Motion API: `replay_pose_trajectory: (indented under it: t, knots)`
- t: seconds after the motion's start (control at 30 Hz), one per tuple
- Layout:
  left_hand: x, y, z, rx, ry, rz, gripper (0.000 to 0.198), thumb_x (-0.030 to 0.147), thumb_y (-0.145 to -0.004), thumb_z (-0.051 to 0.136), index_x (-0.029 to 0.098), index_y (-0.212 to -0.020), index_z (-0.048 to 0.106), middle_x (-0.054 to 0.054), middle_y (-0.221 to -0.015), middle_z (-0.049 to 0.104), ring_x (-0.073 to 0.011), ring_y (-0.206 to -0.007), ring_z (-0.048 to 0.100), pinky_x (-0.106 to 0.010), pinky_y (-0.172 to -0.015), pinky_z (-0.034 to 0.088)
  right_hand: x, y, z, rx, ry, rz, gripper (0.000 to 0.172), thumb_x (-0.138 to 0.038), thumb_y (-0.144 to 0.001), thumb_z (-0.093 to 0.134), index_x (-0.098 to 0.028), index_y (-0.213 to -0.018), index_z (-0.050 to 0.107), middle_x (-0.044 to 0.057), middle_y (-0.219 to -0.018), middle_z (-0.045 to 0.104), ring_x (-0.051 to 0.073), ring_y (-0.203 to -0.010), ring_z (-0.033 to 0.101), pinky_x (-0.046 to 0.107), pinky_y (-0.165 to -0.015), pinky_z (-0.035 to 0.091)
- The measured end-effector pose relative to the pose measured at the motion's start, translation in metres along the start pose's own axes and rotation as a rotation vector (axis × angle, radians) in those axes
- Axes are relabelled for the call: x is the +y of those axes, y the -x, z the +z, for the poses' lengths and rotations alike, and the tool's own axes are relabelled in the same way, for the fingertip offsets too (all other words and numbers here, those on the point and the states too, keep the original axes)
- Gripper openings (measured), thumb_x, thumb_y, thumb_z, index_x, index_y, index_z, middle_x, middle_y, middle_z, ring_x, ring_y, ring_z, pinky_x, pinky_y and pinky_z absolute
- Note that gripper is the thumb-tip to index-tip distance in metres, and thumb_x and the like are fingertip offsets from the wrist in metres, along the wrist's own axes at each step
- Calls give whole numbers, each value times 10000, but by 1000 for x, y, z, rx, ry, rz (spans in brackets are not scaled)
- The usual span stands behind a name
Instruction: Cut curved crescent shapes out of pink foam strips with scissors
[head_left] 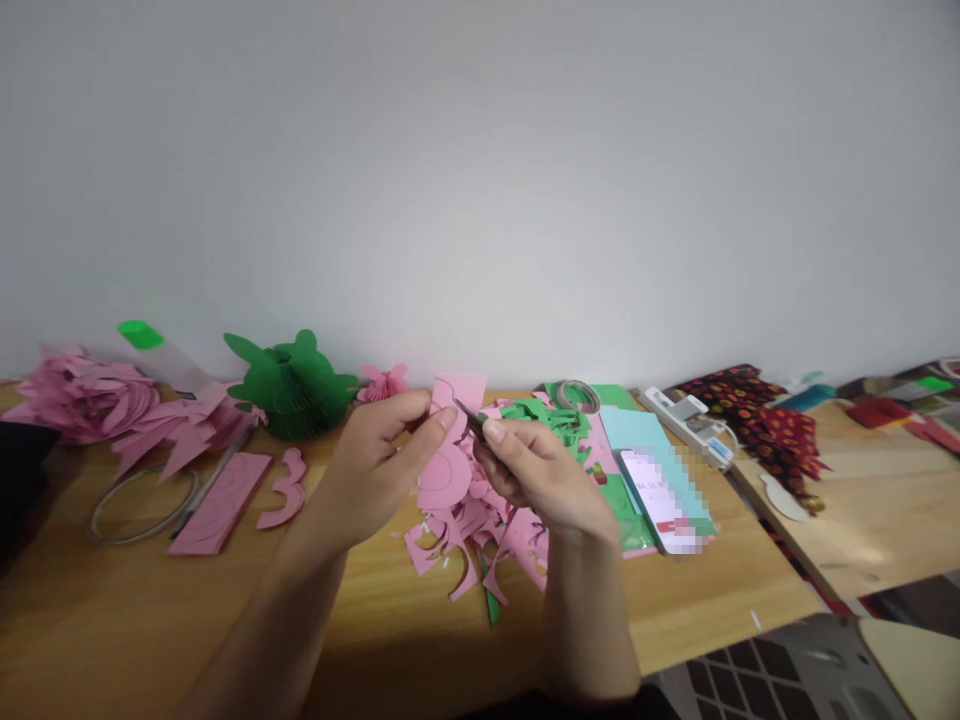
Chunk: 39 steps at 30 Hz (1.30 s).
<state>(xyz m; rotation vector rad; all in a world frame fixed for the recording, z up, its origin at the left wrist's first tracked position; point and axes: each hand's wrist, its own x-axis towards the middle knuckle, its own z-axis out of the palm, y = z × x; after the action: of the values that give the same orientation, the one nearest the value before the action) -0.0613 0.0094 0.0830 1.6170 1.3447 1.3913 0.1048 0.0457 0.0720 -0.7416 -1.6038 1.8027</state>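
My left hand (382, 460) pinches a piece of pink paper (446, 475) with curved outlines drawn on it, partly cut to a rounded edge. My right hand (544, 475) is closed around small scissors (470, 415). Their dark, narrow blades reach the paper's upper part near my left fingertips, while the handles are hidden in my fingers. Below both hands lies a heap of pink paper offcuts (517, 555), with green paper scraps (547, 420) behind it.
To the left lie a pink paper stack (221, 500), a cut wavy pink piece (287, 490) and a tape ring (146, 505). A green paper ornament (292, 390) stands by the wall. Right are a phone (652, 490), a power strip (690, 425) and patterned dark red cloth (757, 410).
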Motion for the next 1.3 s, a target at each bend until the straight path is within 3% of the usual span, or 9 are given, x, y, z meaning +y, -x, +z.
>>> replay_pose_trajectory:
  t: [0.63, 0.9, 1.3]
  knots:
    - [-2, 0, -1, -57, 63, -53, 250, 319, -834, 505, 192, -620, 518, 34, -567, 374, -114, -534, 326, -253, -477, 282, -2, 0, 0, -11, 4, -15, 486, -560, -867, 531, -215, -561, 379, -104, -434, 276, 49, -374, 170, 230, -349, 141]
    - [-1, 0, -1, -30, 83, -30, 347, 289, -839, 496, 202, -541, 340, 44, -548, 277, -103, -511, 273, -249, -458, 247, 0, 1, -1, -11, 8, -16, 479, -524, -890, 524, -207, -561, 381, -99, -436, 289, 50, -381, 181, 228, -358, 145]
    - [-7, 0, -3, 33, 62, 46, 313, 242, -858, 496, 181, -558, 434, 42, -543, 371, -88, -511, 363, -206, -463, 321, 2, 0, -1, -11, 10, -18, 477, -535, -884, 525, -206, -566, 396, -98, -435, 302, 50, -379, 191, 225, -361, 154]
